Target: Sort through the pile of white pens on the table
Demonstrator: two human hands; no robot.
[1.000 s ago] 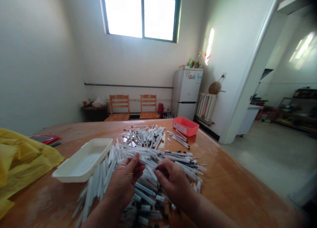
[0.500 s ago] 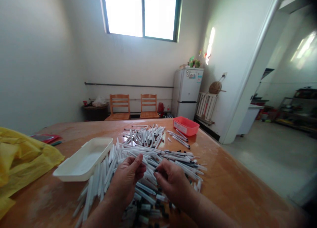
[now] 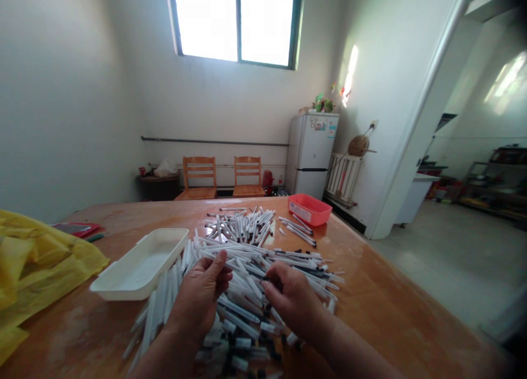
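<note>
I'm working in a bright room w/ a high window (image 3: pixel 234 24), a white fridge (image 3: pixel 310 148) & two wooden chairs (image 3: pixel 200 176) along the far wall. The orange-brown worktop (image 3: pixel 391 274) in front of me is carrying a yellow plastic bag (image 3: pixel 37 263) at far L, a shallow white tray (image 3: pixel 140 263) beside the heap, and a red plastic tray (image 3: pixel 308 210) further off, near the far edge. The main thing is a big heap of white plastic pens (image 3: pixel 242 225) w/ black tips (image 3: pixel 307 270), sprawling across the middle of the worktop right under my hands. Long axes are running every way: the far bunch is mostly pointing away from me, the middle layer is lying roughly L–R, and the ones next to the white tray are running front-to-back. Compared w/ a moment ago, my L hand (image 3: pixel 197 296) and R hand (image 3: pixel 292 305) are drawing slightly apart over the heap. My L hand is hovering there w/ its fingers (image 3: pixel 218 263) curled up, fairly narrow; can't tell if it's holding a pen. My R hand is pinching narrow, fingertips (image 3: pixel 267 285) down among the pens; can't tell if they've got one.
</note>
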